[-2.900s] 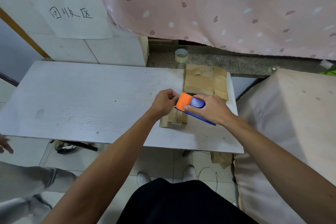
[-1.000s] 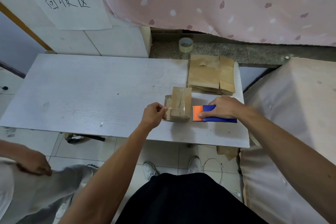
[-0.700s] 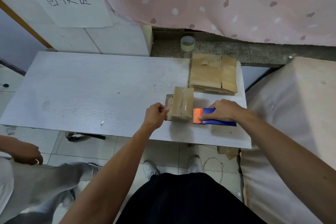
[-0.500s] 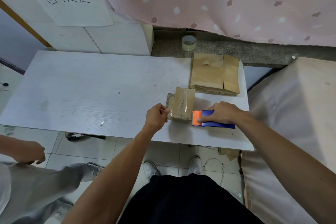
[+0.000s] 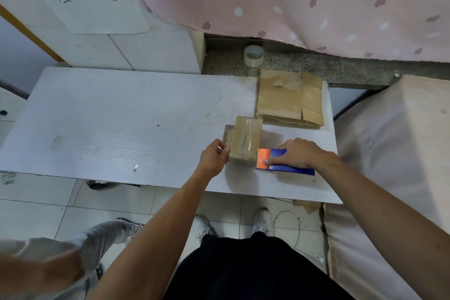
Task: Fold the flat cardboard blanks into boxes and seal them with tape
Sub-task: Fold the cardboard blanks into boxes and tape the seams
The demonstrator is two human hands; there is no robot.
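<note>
Dispenser (image 5: 285, 162) now down on table (image 5: 121, 117) at box's (image 5: 246, 139) 3 o'clock, right hand (image 5: 298, 153) pressed on it; left hand (image 5: 214, 157) pinching tape end. 1 box sealed, approx.

Both bare forearms reach forward. The left hand (image 5: 214, 157) is curled, fingertips pinched together. The right hand (image 5: 298, 153) lies palm down, fingers closed over a dispenser (image 5: 283, 162).
</note>
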